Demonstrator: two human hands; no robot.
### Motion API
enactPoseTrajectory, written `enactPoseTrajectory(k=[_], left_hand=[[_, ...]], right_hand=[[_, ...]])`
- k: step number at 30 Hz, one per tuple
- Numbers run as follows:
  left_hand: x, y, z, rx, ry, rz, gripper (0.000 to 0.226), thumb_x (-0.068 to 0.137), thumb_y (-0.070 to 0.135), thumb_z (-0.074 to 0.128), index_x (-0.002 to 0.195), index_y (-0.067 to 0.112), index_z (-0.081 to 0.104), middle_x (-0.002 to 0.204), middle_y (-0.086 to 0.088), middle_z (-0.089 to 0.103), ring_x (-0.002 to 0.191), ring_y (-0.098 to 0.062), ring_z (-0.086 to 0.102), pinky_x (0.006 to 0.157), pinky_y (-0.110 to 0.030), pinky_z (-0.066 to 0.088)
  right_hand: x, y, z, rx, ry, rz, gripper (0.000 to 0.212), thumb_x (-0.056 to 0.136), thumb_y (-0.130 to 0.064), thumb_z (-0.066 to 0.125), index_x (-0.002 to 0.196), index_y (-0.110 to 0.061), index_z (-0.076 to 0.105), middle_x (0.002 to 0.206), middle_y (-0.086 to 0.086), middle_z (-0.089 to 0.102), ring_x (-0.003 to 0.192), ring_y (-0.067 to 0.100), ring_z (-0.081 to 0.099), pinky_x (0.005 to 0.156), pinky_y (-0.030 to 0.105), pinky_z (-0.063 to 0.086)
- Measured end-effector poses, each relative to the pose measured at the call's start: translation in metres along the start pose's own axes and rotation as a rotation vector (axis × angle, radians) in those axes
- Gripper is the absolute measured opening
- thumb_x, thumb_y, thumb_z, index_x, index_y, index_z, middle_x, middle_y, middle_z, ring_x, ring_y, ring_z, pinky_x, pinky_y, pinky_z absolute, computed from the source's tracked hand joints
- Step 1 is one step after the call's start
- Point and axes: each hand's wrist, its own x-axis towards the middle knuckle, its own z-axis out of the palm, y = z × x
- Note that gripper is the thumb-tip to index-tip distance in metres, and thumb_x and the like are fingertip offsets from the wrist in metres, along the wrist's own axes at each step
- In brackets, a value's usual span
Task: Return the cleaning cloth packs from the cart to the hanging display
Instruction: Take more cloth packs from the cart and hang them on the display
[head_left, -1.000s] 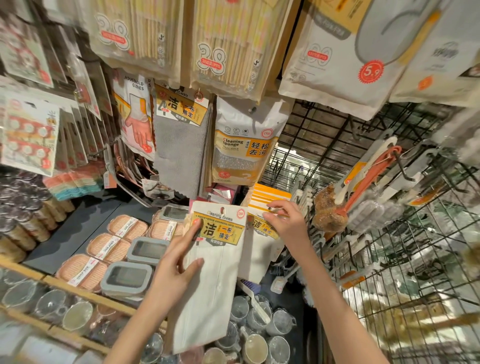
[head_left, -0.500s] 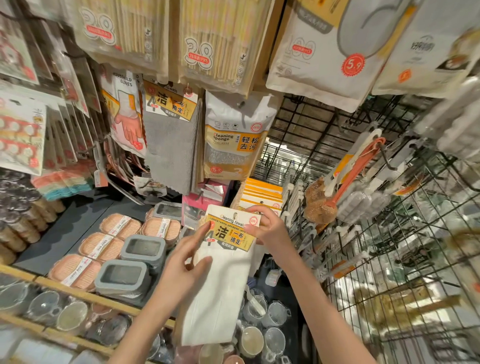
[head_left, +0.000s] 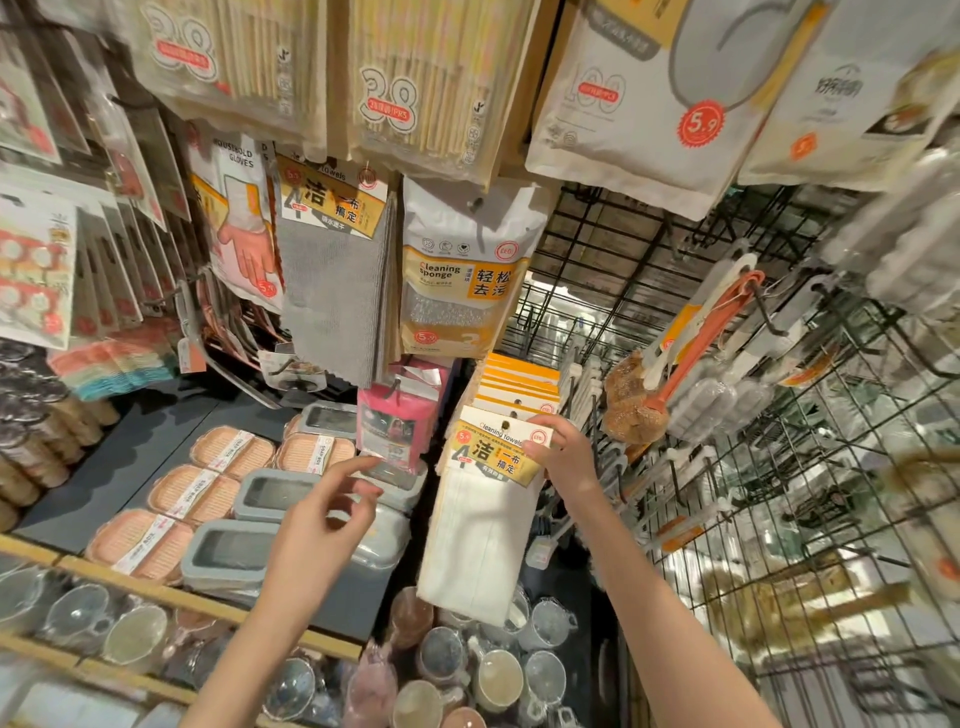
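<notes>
So the white cleaning towel pack (head_left: 485, 512) is pinched at its header card by the right hand (head_left: 563, 457), right in front of the row of identical packs (head_left: 519, 387) on the hook. The left hand (head_left: 322, 525) is held off to the side, fingers loosely spread, nothing gripped. Main risk, probably: if the header hole isn't properly threaded on the hook, the pack could be dropped onto the glass cups (head_left: 498, 670) below once released.

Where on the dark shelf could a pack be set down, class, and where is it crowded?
Bare dark shelf lies left of the pink soap boxes, behind the wooden rail. It is crowded right of that: grey lidded containers, then glass cups below the white cloth pack.
</notes>
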Motion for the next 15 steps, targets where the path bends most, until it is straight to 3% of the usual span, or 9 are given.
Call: enactPoseTrajectory(k=[9, 11, 13, 15], left_hand=[[0.0, 0.002, -0.015, -0.012, 0.002, 0.004, 0.024, 0.093, 0.015, 0.057, 0.098, 0.038, 0.063, 0.088, 0.016, 0.069, 0.077, -0.006, 0.061, 0.068, -0.02, 0.049], [0.001, 0.003, -0.017, -0.003, 0.009, 0.001, 0.021, 0.092, 0.018, 0.058, 0.098, 0.038, 0.062, 0.085, 0.015, 0.069, 0.078, -0.003, 0.061, 0.068, -0.018, 0.048], [0.002, 0.003, -0.018, 0.001, 0.015, -0.008, 0.019, 0.092, 0.02, 0.058, 0.098, 0.037, 0.062, 0.086, 0.016, 0.069, 0.079, -0.002, 0.061, 0.068, -0.018, 0.048], [0.002, 0.002, -0.019, 0.011, 0.01, -0.015, 0.019, 0.092, 0.018, 0.058, 0.099, 0.035, 0.062, 0.089, 0.019, 0.068, 0.08, -0.002, 0.061, 0.069, -0.019, 0.048]], right_hand=[[0.012, 0.015, -0.002, -0.124, 0.129, -0.047, 0.025, 0.08, 0.001, 0.064, 0.103, -0.011, 0.064, 0.118, 0.011, 0.063, 0.104, 0.026, 0.061, 0.083, 0.041, 0.052], [0.015, 0.014, 0.003, -0.189, 0.164, -0.067, 0.027, 0.079, -0.003, 0.067, 0.106, -0.011, 0.065, 0.116, 0.007, 0.062, 0.097, 0.018, 0.061, 0.081, 0.033, 0.052], [0.019, 0.012, 0.008, -0.263, 0.241, -0.085, 0.027, 0.078, -0.01, 0.071, 0.104, -0.013, 0.064, 0.107, 0.008, 0.059, 0.082, 0.006, 0.055, 0.068, 0.012, 0.042], [0.024, 0.011, 0.012, -0.288, 0.324, -0.085, 0.029, 0.078, -0.016, 0.074, 0.104, -0.013, 0.06, 0.099, 0.01, 0.056, 0.076, 0.01, 0.052, 0.062, 0.014, 0.037]])
